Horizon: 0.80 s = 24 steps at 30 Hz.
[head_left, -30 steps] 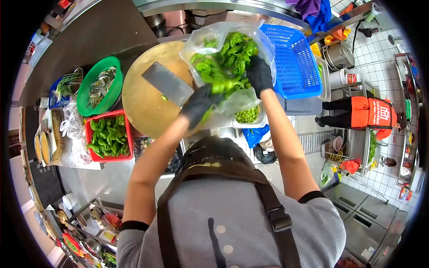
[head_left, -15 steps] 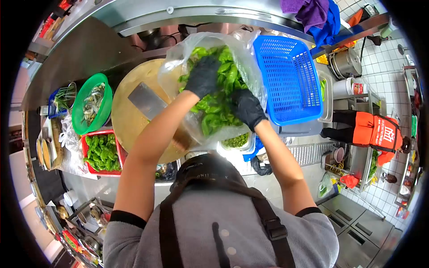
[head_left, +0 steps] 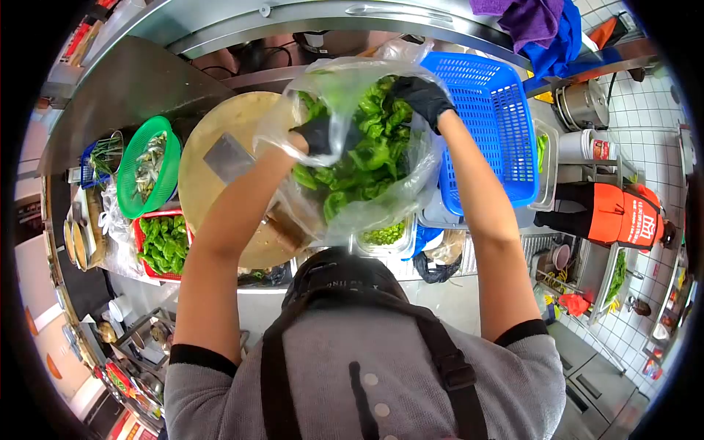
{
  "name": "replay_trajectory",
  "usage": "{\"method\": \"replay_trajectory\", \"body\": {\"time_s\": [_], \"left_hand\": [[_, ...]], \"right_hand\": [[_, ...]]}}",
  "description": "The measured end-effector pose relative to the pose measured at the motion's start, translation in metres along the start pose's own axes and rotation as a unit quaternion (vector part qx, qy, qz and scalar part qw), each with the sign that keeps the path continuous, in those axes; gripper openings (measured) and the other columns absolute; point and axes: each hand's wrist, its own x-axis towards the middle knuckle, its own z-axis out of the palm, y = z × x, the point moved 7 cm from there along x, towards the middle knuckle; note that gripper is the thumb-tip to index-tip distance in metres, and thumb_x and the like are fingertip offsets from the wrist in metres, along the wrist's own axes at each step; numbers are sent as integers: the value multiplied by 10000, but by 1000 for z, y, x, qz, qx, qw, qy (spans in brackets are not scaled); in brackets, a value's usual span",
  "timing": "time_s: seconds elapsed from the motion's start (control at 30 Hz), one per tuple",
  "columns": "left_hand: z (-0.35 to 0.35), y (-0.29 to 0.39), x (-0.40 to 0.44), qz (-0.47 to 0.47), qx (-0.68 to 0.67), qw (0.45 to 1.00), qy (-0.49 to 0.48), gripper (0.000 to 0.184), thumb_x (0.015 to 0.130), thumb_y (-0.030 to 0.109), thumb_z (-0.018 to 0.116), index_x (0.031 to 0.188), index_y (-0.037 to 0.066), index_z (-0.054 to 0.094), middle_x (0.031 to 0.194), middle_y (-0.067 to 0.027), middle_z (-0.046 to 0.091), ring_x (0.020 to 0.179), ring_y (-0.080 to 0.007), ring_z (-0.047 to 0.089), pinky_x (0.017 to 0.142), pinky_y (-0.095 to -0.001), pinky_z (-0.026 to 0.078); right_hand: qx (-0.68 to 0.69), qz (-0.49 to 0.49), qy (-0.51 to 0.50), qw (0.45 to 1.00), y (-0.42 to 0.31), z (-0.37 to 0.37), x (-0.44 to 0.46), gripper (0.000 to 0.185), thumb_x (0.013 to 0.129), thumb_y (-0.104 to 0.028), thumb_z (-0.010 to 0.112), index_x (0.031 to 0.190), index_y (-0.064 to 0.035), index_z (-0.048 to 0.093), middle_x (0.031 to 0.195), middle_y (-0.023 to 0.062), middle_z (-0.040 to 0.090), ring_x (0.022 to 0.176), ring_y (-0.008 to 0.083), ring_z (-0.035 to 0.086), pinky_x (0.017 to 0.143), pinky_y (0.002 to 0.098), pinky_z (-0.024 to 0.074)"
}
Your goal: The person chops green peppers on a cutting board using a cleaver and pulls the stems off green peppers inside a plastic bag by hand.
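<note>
A large clear plastic bag (head_left: 414, 194) lies spread open over the right part of the round cutting board (head_left: 202, 172), with green peppers (head_left: 370, 154) inside. My left hand (head_left: 326, 137), in a black glove, is inside the bag at its left side, partly behind the plastic, its fingers hidden. Also black-gloved, my right hand (head_left: 423, 99) is at the bag's upper right edge beside the peppers; what its fingers hold is hard to make out. A cleaver (head_left: 228, 158) rests flat on the board, left of the bag.
Right of the bag stands a blue basket (head_left: 488, 132). To the left are a green basket of small fish (head_left: 150, 165) and a red basket of green peppers (head_left: 165, 246). A tub of chopped green pieces (head_left: 385, 235) sits below the bag. A person in an orange vest (head_left: 623, 216) stands far right.
My left hand has gone from on top of the peppers to the bag's left side. My right hand has moved up to the bag's upper right edge. The bag's left side has folded over.
</note>
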Motion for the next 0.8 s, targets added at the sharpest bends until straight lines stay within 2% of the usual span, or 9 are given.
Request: {"method": "replay_trajectory", "body": {"time_s": [0.07,0.13,0.17,0.23,0.27,0.37,0.43,0.53,0.8], "left_hand": [[-16,-1,19,22,98,988,114,425,724,120,581,1144,64,551,1072,-207,582,1004,-367,542,874,-417,430],[-13,-20,36,16,81,984,156,409,716,98,575,1124,68,565,1031,-214,599,966,-367,564,850,-415,445],[10,-47,45,1,-6,990,142,419,736,161,579,1141,61,552,1084,-209,577,1009,-365,540,878,-417,427],[9,-52,56,-32,-177,976,122,472,775,288,587,1175,46,525,1188,-199,535,1096,-363,493,934,-421,389],[24,-54,65,-89,-91,992,18,504,781,322,596,1191,39,517,1190,-217,527,1100,-358,493,941,-421,390],[60,-41,80,-127,-57,990,4,537,787,323,607,1237,54,488,1185,-214,531,1090,-329,508,931,-416,401],[69,-37,81,-149,-39,988,0,535,791,324,605,1239,57,486,1184,-208,533,1091,-324,507,932,-412,399],[56,-44,63,-144,-40,989,7,532,797,325,603,1244,61,485,1183,-199,535,1091,-317,506,934,-408,396],[7,-81,8,-141,-72,986,49,524,814,327,597,1256,72,480,1180,-175,541,1093,-298,502,940,-395,389]], "right_hand": [[-101,-50,0,994,-41,4,-5,322,773,-169,530,1064,-55,612,1077,198,604,1020,350,570,853,413,451],[-237,-18,-142,961,-68,11,-27,321,740,-138,536,1041,-64,620,1023,195,619,935,365,589,825,417,464],[-315,-40,-200,927,-79,16,-45,302,741,-143,529,1015,-62,628,1004,193,624,900,373,593,809,420,468],[-231,-84,-252,936,-72,22,-59,265,750,-157,527,968,-53,638,968,199,627,878,373,593,787,422,468],[-188,-106,-277,936,-71,24,-62,251,755,-164,526,944,-49,642,951,202,628,867,373,594,777,423,467],[-176,-54,-229,956,-81,-17,-36,222,762,-176,522,881,-36,647,898,212,627,836,380,592,743,435,466],[-101,29,29,994,-64,-47,-12,202,749,-148,527,857,-32,653,853,222,619,836,394,587,754,423,472],[-199,26,-15,980,-49,-30,21,209,722,-90,597,923,-44,630,885,191,630,856,332,606,788,384,471],[-174,78,-19,981,-20,16,48,306,687,-52,643,988,-54,589,907,132,612,875,282,585,820,357,458]]}}
